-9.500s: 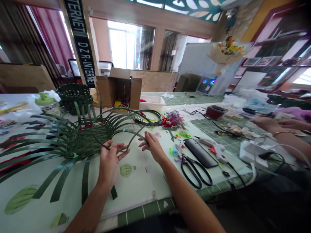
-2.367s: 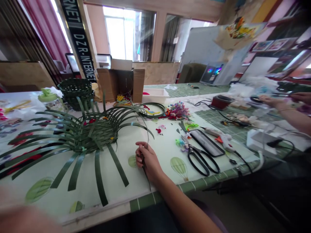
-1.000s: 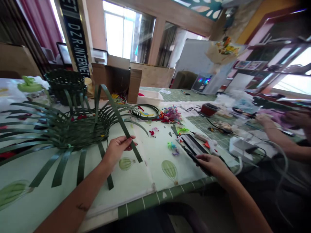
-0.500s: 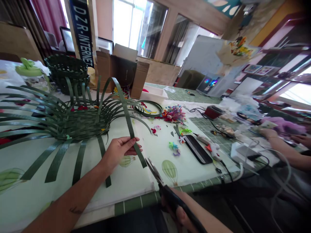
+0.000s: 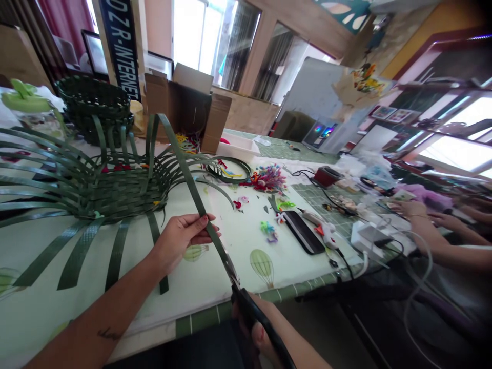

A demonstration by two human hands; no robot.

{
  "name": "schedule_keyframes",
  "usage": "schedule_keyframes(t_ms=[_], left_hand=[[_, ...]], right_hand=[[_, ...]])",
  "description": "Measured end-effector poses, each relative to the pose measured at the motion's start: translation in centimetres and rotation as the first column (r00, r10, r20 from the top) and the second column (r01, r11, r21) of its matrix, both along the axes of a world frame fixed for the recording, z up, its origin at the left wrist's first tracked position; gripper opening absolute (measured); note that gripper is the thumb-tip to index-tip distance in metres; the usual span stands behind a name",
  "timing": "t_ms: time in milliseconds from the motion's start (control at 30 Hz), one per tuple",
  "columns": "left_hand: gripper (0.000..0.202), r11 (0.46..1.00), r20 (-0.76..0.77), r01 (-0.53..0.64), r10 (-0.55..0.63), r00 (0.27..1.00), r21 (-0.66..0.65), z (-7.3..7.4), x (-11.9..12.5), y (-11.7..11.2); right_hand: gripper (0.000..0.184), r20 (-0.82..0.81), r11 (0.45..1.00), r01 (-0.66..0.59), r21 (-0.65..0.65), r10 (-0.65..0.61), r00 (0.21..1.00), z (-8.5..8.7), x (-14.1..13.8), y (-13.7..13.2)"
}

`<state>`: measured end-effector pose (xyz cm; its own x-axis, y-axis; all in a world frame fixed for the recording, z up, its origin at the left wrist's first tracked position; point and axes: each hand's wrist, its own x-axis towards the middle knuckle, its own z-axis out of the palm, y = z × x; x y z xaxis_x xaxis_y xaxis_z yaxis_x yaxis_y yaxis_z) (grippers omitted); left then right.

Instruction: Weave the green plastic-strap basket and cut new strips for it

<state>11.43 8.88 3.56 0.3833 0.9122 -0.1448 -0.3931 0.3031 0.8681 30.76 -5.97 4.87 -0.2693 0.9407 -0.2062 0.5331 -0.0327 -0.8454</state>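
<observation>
Green flat strip (image 5: pixel 191 192) is rising out of the side of a half-woven basket (image 5: pixel 115 192) and is curving down across the table, its lower end reaching the open blades of black-handled scissors (image 5: pixel 251 315). The person's left hand (image 5: pixel 179 243) is pinching the strip between the thumb and curled fingers, while the right hand (image 5: pixel 258 333) is wrapping around the scissor handles at the bottom edge of the view, its fingers too cut off and hidden to tell exactly how they sit. The basket is resting on a cloth printed with hot-air balloons (image 5: pixel 262 266), its loose strips fanning outward, and a finished dark green basket (image 5: pixel 92 97) is standing behind it. A black phone-shaped case (image 5: pixel 303 232) and a glue gun (image 5: pixel 325 230) are lying off to the right, where a co-worker's hands (image 5: pixel 413 210) are working separately. The main risks are a slip of the pinch, which could let the springy strip whip sideways and shift the blades, and a careless closing of the scissors, which could nick the strip at the wrong spot or catch the cloth. Left fingers sliding along the strip could also come dangerously near the blades.
</observation>
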Motion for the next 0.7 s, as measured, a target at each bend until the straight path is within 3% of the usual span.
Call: schedule_keyframes(t_ms=[200, 700], left_hand=[[0.029, 1.0, 0.006, 0.015, -0.015, 1.0, -0.008, 0.04, -0.03, -0.06], [0.027, 1.0, 0.022, 0.017, -0.018, 1.0, 0.01, -0.03, -0.02, -0.18]], right_hand=[[0.069, 0.004, 1.0, -0.005, -0.017, 0.005, 1.0, 0.91, -0.28, 0.08], [0.064, -0.024, 1.0, 0.0, -0.003, -0.001, 1.0, 1.1, -0.52, 0.32]])
